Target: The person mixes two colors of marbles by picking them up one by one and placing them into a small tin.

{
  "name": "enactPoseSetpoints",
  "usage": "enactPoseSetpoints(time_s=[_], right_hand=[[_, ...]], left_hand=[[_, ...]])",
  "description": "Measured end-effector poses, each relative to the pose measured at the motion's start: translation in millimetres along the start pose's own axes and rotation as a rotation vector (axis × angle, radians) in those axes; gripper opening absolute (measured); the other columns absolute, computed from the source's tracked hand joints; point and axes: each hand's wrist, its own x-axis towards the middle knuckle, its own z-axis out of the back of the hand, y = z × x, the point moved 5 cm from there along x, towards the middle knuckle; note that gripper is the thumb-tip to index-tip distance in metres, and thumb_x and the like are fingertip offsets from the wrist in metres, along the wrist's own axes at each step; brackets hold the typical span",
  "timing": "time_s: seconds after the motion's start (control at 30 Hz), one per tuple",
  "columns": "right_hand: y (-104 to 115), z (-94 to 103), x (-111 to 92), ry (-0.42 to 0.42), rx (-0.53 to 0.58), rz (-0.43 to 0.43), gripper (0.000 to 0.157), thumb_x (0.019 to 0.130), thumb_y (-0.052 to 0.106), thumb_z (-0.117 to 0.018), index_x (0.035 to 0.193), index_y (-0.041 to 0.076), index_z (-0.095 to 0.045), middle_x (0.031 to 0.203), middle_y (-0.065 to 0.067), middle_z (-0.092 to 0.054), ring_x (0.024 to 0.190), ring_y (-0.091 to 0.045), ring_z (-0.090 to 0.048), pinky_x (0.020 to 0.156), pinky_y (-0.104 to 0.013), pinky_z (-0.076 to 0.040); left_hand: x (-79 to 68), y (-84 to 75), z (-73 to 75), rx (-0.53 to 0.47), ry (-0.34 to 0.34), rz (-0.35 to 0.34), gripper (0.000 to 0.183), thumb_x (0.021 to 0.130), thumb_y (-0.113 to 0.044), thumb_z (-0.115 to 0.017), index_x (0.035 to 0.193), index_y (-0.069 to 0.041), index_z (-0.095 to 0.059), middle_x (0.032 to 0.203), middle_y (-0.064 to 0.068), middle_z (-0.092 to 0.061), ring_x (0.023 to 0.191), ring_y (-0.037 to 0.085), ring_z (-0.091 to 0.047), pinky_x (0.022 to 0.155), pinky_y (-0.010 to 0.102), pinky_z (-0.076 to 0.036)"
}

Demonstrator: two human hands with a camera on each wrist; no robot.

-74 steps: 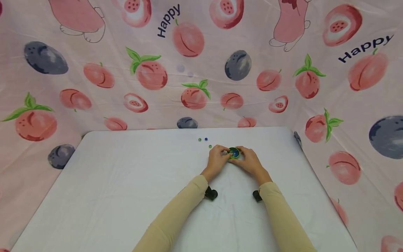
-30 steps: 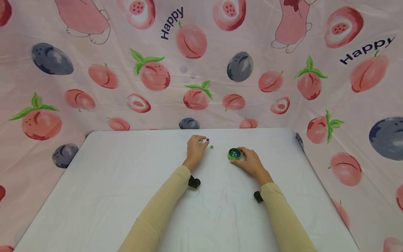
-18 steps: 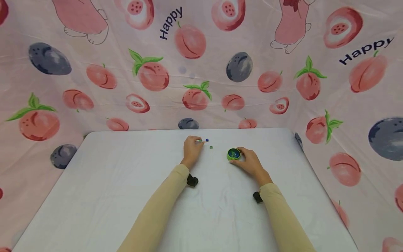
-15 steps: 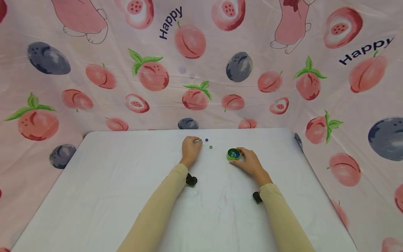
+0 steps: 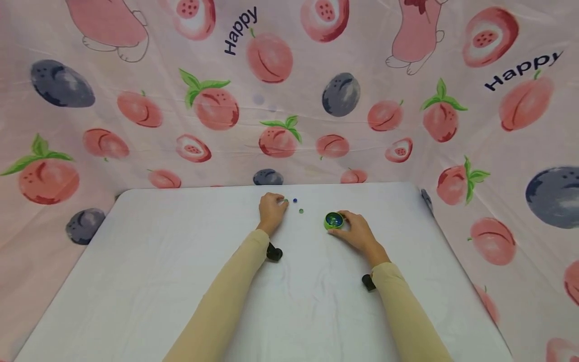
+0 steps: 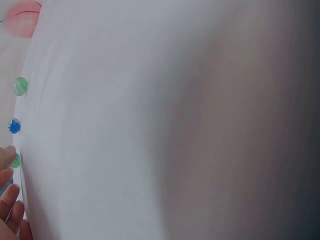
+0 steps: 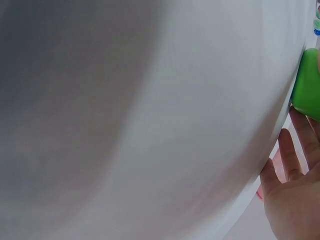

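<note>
My left hand (image 5: 271, 213) is at the far part of the table, its thumb and fingertips pinching a small green marble (image 5: 286, 200). The left wrist view shows this green marble (image 6: 16, 161) partly hidden behind the thumb. A blue marble (image 5: 295, 200) lies just to its right, and a second green marble (image 5: 301, 211) sits a little nearer. My right hand (image 5: 359, 236) grips the right side of a small green cup (image 5: 328, 226), thumb in front and fingers behind. Blue and green marbles show inside the cup. In the right wrist view the cup (image 7: 305, 90) is cut off by the edge.
A white-covered table (image 5: 181, 261) spreads under both arms. Behind it and at the sides hangs a pink fruit-print cloth (image 5: 307, 90). Black wrist cameras (image 5: 274, 253) jut inward from both wrists.
My left hand has left the cup, moved left past the blue marble and come to the far green marble. The right hand stays on the cup, which has hardly moved.
</note>
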Motion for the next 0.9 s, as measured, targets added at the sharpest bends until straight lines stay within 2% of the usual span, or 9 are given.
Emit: enactPoseSetpoints(time_s=[0.27, 0.4, 0.6, 0.9], right_hand=[[1, 0.4, 0, -0.013, -0.007, 0.0, 0.066, 0.092, 0.03, -0.083, 0.144, -0.001, -0.058, 0.133, -0.023, -0.067, 0.119, -0.039, -0.058, 0.106, -0.057, -0.047], [0, -0.4, 0, 0.011, 0.008, -0.025, 0.067, 0.093, 0.031, -0.083, 0.146, 0.0, -0.057, 0.135, -0.023, -0.065, 0.121, -0.039, -0.057, 0.108, -0.056, -0.046], [1, 1.1, 0, 0.004, -0.007, -0.016, 0.066, 0.094, 0.031, -0.082, 0.145, -0.001, -0.057, 0.135, -0.023, -0.066, 0.122, -0.039, -0.058, 0.109, -0.057, -0.046], [3, 1.2, -3, 0.002, -0.005, -0.016, 0.065, 0.094, 0.031, -0.082, 0.145, -0.001, -0.057, 0.134, -0.023, -0.066, 0.12, -0.039, -0.058, 0.108, -0.056, -0.047]], left_hand=[[3.2, -1.7, -2.3, 0.073, 0.051, 0.027, 0.019, 0.094, -0.011, -0.079, 0.108, 0.003, -0.08, 0.112, 0.02, -0.074, 0.114, 0.039, -0.064, 0.104, 0.053, -0.049], [1.1, -3.0, 0.9, 0.057, 0.055, 0.033, 0.018, 0.094, -0.01, -0.08, 0.107, 0.004, -0.08, 0.113, 0.021, -0.073, 0.114, 0.039, -0.063, 0.104, 0.052, -0.049], [-3.3, -5.6, 5.8, 0.028, 0.055, 0.03, 0.019, 0.094, -0.01, -0.079, 0.107, 0.005, -0.079, 0.115, 0.021, -0.071, 0.116, 0.039, -0.063, 0.105, 0.051, -0.049], [-10.6, -12.7, 3.9, -0.038, 0.06, 0.024, 0.018, 0.094, -0.007, -0.078, 0.106, 0.007, -0.079, 0.114, 0.023, -0.071, 0.115, 0.039, -0.064, 0.106, 0.05, -0.049]])
